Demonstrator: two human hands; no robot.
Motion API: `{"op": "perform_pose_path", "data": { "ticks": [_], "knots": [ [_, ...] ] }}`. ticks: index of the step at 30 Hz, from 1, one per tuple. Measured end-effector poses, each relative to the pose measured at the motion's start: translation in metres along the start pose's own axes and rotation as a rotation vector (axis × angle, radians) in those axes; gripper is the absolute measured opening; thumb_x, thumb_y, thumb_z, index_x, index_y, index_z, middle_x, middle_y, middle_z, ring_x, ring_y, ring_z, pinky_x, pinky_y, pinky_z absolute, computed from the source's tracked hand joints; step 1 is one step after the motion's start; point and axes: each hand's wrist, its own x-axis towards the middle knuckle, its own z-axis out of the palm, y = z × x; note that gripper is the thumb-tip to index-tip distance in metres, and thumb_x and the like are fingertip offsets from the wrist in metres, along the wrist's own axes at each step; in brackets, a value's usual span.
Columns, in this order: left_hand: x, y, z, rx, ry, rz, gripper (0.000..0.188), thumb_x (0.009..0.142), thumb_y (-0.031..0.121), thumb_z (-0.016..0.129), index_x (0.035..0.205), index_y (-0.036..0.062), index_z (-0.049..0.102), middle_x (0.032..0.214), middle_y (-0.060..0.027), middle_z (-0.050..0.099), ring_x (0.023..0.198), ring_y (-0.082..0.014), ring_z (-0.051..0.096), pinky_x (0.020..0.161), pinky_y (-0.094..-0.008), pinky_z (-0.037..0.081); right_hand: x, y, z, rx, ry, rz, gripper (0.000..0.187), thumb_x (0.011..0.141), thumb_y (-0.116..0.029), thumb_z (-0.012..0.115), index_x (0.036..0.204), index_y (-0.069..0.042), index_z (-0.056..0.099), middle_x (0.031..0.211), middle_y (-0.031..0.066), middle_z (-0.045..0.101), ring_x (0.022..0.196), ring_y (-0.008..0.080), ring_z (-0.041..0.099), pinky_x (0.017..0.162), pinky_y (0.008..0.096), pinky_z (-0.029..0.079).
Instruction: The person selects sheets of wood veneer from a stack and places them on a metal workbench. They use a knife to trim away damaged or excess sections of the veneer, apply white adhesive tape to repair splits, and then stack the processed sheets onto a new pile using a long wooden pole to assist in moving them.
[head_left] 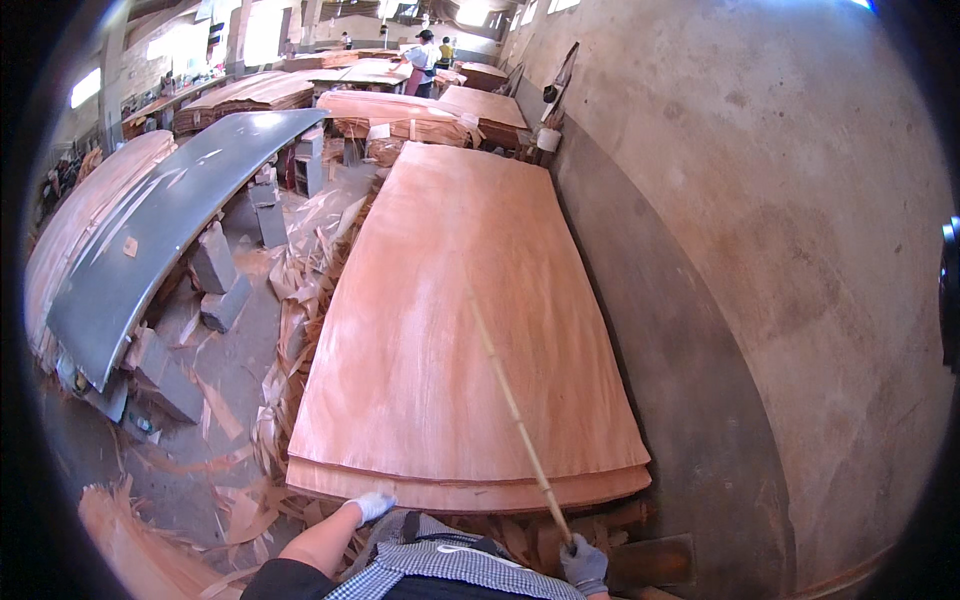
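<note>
A tall stack of reddish wood veneer sheets [460, 350] stretches away in front of me, its top sheet set back a little from the near edge. My right hand [584, 565], in a grey glove, is closed round the lower end of a long bamboo stick [515, 420]. The stick slants forward and left over the top sheet, its far tip near the middle of the stack. At the stack's near left edge lies my left hand [373, 506] in a white glove, its fingers stretched out and holding nothing that I can see.
A concrete wall [750, 200] runs close along the stack's right side. To the left, a dark sheet-topped table [180, 230] stands on grey blocks [225, 300]. Torn veneer scraps [290, 330] litter the floor between. Further back, a person [424, 62] stands among more veneer stacks [395, 105].
</note>
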Motion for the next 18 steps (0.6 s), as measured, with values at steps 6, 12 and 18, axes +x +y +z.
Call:
{"op": "perform_pose_path", "data": {
  "ticks": [6, 12, 18],
  "knots": [
    [0.027, 0.157, -0.038, -1.669, -0.186, 0.133, 0.075, 0.084, 0.054, 0.053, 0.14, 0.016, 0.021, 0.138, -0.0147, 0.036, 0.119, -0.0337, 0.044, 0.095, -0.0493, 0.039, -0.022, 0.114, 0.085, 0.334, -0.562, 0.155, 0.026, 0.082, -0.034, 0.06, 0.095, -0.011, 0.063, 0.077, 0.0114, 0.063, 0.075, 0.0227, 0.061, 0.068, 0.0347, 0.046],
    [0.062, 0.256, 0.037, -1.844, -0.152, -0.332, 0.044, 0.089, 0.038, 0.051, 0.122, 0.011, 0.041, 0.112, -0.0173, 0.053, 0.101, -0.0345, 0.054, 0.087, -0.0525, 0.044, 0.008, 0.085, 0.065, 0.336, -0.528, 0.102, 0.027, 0.083, -0.032, 0.059, 0.097, -0.009, 0.061, 0.083, 0.0123, 0.062, 0.08, 0.0235, 0.06, 0.07, 0.0353, 0.047],
    [0.051, 0.302, 0.027, -1.857, -0.142, -0.061, 0.028, 0.09, 0.027, 0.052, 0.114, 0.0157, 0.041, 0.091, -0.0118, 0.059, 0.079, -0.0303, 0.061, 0.066, -0.0509, 0.051, 0.032, 0.082, 0.057, 0.357, -0.511, 0.045, 0.029, 0.084, -0.03, 0.058, 0.1, -0.006, 0.06, 0.09, 0.0132, 0.061, 0.085, 0.0243, 0.059, 0.072, 0.036, 0.047]
  ]
}}
